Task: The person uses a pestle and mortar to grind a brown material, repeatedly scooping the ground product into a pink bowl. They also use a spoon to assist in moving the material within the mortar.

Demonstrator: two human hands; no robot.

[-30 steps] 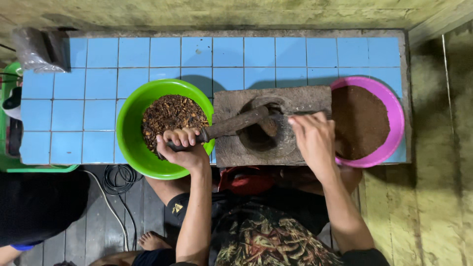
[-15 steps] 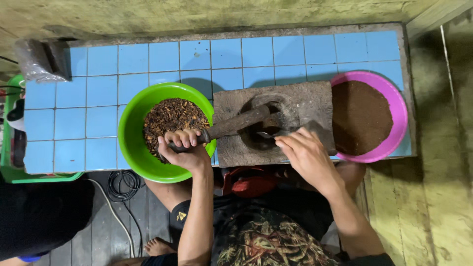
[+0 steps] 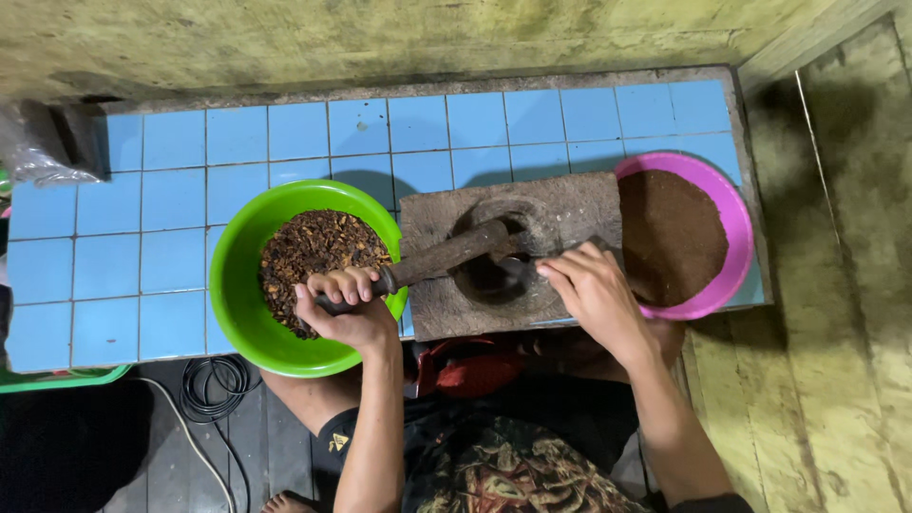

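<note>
Pestle (image 3: 446, 258), dark and heavy, is lying tilted into the stone mortar (image 3: 508, 255), with the left hand (image 3: 347, 309) clenching its handle over the green bowl (image 3: 249, 313). Right hand (image 3: 594, 290), fingers curled, has slid from the far rim down to the hollow, seemingly scraping grounds. Beyond is sitting a pink bowl (image 3: 736, 223) on the blue-tiled surface (image 3: 152, 204).

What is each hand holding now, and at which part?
The left hand grips the pestle by its outer end. The right hand holds a small utensil at the mortar; where exactly cannot be told.
</note>
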